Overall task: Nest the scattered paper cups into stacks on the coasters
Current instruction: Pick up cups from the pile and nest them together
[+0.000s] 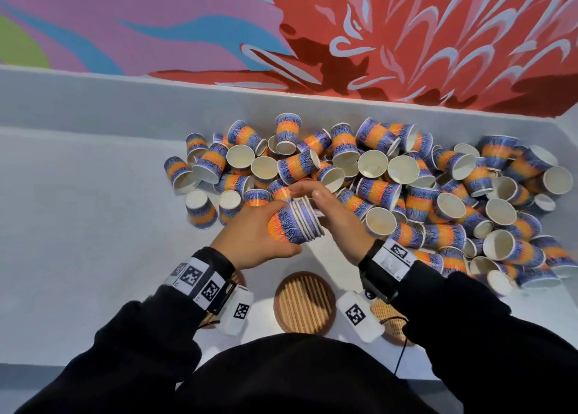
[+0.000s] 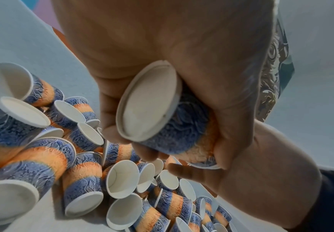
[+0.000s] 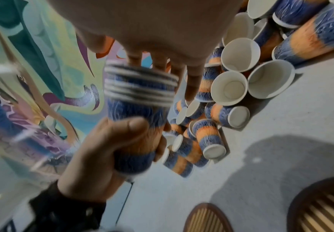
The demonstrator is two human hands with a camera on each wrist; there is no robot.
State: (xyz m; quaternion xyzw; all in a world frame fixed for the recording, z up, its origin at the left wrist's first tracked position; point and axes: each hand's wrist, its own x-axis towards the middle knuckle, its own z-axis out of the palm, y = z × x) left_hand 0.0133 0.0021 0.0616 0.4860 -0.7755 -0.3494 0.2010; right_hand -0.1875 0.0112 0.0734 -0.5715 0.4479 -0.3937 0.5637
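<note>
My left hand (image 1: 266,229) grips a nested stack of blue-and-orange paper cups (image 1: 294,226) on its side above the table, rims to the right. The left wrist view shows the stack's white base (image 2: 148,102) inside my curled left hand (image 2: 211,70). My right hand (image 1: 325,210) lies against the stack's rim end with straight fingers (image 3: 192,81) across the rims (image 3: 140,84); nothing shows in it. A big pile of loose cups (image 1: 391,179) covers the table behind and to the right. A round slatted wooden coaster (image 1: 305,302) lies bare below my hands.
Two more coasters are partly hidden, one under my left wrist (image 1: 239,279) and one under my right wrist (image 1: 391,323). The white table (image 1: 78,226) meets a low white wall (image 1: 125,101) at the back, with a painted mural above.
</note>
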